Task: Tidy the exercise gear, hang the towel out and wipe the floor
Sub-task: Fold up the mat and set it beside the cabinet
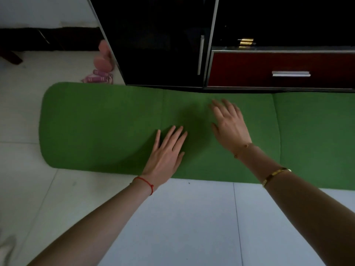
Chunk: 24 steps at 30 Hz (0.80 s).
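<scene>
On the tiled floor [182, 217], against the foot of a dark cabinet [163, 45] with a red drawer [278, 68]: a green mat [99, 127], flat, rounded end to the left, running out of view to the right. Upon the mat, left hand [165, 154] palm down with fingers [173, 134] straight and together, right hand [230, 123] just beside it, fingers spread, slightly blurred, gripping nothing. Past the mat's left end, beside the cabinet corner: pink dumbbells [102, 58] and a pink skipping rope [99, 76].
</scene>
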Motion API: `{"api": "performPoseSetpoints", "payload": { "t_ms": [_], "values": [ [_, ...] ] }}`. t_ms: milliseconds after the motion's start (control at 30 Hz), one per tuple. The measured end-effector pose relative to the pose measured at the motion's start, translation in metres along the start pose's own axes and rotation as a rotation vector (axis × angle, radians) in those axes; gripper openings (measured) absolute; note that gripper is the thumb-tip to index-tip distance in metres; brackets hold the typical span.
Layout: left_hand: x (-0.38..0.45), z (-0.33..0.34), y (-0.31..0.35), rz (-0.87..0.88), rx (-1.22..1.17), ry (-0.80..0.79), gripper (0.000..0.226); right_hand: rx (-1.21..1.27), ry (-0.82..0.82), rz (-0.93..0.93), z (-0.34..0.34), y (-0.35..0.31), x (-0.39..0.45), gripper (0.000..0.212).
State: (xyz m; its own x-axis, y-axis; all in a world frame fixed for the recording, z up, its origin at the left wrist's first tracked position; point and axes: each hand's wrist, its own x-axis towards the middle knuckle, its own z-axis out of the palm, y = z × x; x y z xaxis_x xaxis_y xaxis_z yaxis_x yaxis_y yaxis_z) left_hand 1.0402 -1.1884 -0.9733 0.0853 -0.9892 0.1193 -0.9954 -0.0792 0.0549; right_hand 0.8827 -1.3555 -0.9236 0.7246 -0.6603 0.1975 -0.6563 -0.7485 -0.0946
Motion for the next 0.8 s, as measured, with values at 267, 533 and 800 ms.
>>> {"api": "performPoseSetpoints", "payload": {
  "t_ms": [267,533,800],
  "values": [
    [-0.02,0.026,0.011,0.06,-0.063,-0.313,0.079,0.016,-0.199,0.009,0.049,0.022,-0.094,0.063],
    [-0.023,0.025,0.034,0.068,0.077,-0.432,0.089,-0.054,-0.101,-0.085,0.054,0.064,-0.171,0.062],
    [-0.039,0.015,0.05,0.047,0.076,-0.513,0.089,-0.145,-0.137,-0.148,0.034,0.047,-0.163,0.025]
  ]
}}
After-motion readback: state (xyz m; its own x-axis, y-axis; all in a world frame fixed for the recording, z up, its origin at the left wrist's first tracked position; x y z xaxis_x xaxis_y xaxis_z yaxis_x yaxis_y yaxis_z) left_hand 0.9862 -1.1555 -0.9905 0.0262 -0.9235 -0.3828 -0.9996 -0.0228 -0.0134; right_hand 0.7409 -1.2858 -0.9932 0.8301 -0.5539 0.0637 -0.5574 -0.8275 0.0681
